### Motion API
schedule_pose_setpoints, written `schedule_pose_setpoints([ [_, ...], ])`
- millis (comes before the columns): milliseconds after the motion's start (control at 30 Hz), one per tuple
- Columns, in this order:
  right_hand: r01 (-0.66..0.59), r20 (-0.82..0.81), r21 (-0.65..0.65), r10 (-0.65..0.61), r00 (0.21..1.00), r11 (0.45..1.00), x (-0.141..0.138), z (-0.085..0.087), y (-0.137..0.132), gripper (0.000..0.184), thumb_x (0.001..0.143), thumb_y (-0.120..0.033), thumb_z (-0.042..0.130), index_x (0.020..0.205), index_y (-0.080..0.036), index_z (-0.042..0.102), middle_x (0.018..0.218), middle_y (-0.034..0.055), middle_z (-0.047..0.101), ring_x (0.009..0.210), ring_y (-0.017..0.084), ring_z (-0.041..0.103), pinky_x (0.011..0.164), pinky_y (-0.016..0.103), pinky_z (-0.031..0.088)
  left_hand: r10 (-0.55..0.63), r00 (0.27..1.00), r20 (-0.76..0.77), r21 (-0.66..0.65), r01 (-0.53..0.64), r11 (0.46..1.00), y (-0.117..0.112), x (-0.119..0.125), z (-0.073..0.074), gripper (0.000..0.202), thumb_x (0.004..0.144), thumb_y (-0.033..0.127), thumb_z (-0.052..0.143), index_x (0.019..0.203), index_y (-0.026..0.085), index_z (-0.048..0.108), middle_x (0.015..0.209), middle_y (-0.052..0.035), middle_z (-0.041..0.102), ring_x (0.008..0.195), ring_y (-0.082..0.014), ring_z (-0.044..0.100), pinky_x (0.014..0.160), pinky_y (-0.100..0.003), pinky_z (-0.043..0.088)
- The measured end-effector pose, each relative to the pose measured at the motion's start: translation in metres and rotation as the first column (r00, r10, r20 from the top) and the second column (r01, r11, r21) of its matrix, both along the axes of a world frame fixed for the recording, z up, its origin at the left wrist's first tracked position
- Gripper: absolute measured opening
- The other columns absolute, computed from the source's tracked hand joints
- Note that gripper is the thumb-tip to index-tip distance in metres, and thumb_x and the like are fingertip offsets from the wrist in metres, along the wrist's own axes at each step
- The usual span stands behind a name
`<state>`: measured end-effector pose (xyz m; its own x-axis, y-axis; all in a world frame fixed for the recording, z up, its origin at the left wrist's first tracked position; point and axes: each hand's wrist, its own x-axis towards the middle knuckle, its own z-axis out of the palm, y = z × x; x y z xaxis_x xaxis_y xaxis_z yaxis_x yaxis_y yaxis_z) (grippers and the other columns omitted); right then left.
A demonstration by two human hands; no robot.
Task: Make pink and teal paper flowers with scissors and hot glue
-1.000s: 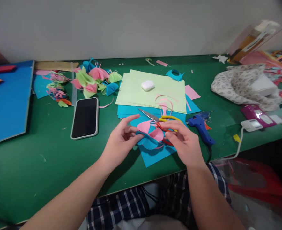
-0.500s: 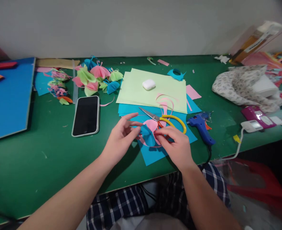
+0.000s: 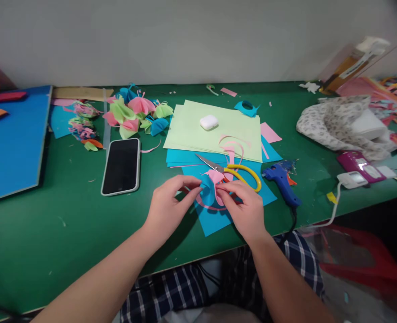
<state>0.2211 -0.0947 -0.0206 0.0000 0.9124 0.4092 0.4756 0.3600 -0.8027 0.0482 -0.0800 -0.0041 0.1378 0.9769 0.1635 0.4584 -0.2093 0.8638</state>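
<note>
Both my hands pinch a small folded paper piece point(image 3: 209, 190) made of blue and pink petals, just above a blue sheet point(image 3: 218, 215) near the table's front edge. My left hand point(image 3: 169, 206) grips its left side with thumb and fingers closed. My right hand point(image 3: 244, 204) presses the pink petals from the right, fingers together. Yellow-handled scissors point(image 3: 234, 172) lie right behind the piece, partly under my right fingers.
A black phone point(image 3: 121, 166) lies to the left, a blue glue gun point(image 3: 282, 184) to the right. Pale green sheets point(image 3: 215, 134) carry a white earbud case point(image 3: 208, 122). Finished paper flowers point(image 3: 134, 112) sit behind the phone. A blue board point(image 3: 10, 139) lies far left, patterned cloth point(image 3: 333, 123) far right.
My hands have drawn closer together, folding the blue and pink petals from a spread shape into a tighter bunch. My right hand moved left over the scissors' handles.
</note>
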Motion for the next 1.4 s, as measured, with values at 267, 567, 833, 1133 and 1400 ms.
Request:
schedule_pose_setpoints([
  [267,0.021,-0.086,-0.06,-0.026,0.996,0.998,-0.002,0.0,-0.001,0.012,0.082,-0.017,0.059,0.085,-0.023,0.069,0.082,0.0006,0.069,0.075,0.014,0.063,0.064,0.025,0.052,-0.187,0.982,0.022,0.09,0.185,0.979,-0.001,-0.001,0.0,0.027,0.079,0.03,0.063,0.105,0.025,0.059,0.122,-0.0063,0.05,0.118,-0.0217,0.046,0.099,-0.037,0.041],
  [567,0.019,-0.267,-0.147,-0.058,0.962,0.989,-0.006,-0.001,0.0,0.011,0.08,-0.017,0.06,0.082,-0.024,0.068,0.082,-0.0013,0.069,0.069,0.01,0.064,0.054,0.018,0.052,-0.236,0.971,0.027,0.095,0.232,0.968,-0.004,0.004,-0.01,0.077,0.07,0.03,0.073,0.134,0.033,0.03,0.137,-0.0073,0.037,0.126,-0.0243,0.039,0.097,-0.04,0.046],
  [833,0.06,-0.173,-0.076,-0.073,0.982,0.995,-0.005,-0.003,-0.001,0.008,0.081,-0.018,0.058,0.08,-0.021,0.066,0.079,0.0009,0.067,0.068,0.013,0.063,0.057,0.024,0.052,-0.2,0.978,0.058,0.169,0.188,0.968,-0.005,0.004,-0.014,0.065,0.077,0.018,0.064,0.133,0.032,0.033,0.122,-0.0057,0.052,0.112,-0.0186,0.052,0.091,-0.033,0.05],
  [1133,0.052,-0.139,-0.055,-0.059,0.989,0.997,-0.006,-0.001,-0.001,0.011,0.079,-0.013,0.057,0.079,-0.021,0.064,0.075,0.0004,0.066,0.065,0.013,0.061,0.054,0.023,0.049,-0.123,0.984,0.13,0.232,0.091,0.968,-0.005,0.001,-0.014,0.058,0.078,0.011,0.061,0.128,0.033,0.041,0.118,-0.0037,0.052,0.105,-0.0165,0.056,0.091,-0.033,0.05],
  [1400,0.01,-0.109,-0.085,-0.019,0.994,0.996,-0.005,-0.002,0.0,0.012,0.079,-0.011,0.056,0.077,-0.02,0.063,0.072,0.0006,0.064,0.064,0.012,0.058,0.053,0.022,0.048,-0.063,0.996,0.069,0.19,0.049,0.981,-0.009,0.0,-0.011,0.058,0.078,0.015,0.062,0.128,0.033,0.039,0.107,-0.0006,0.064,0.095,-0.0149,0.061,0.087,-0.031,0.049],
])
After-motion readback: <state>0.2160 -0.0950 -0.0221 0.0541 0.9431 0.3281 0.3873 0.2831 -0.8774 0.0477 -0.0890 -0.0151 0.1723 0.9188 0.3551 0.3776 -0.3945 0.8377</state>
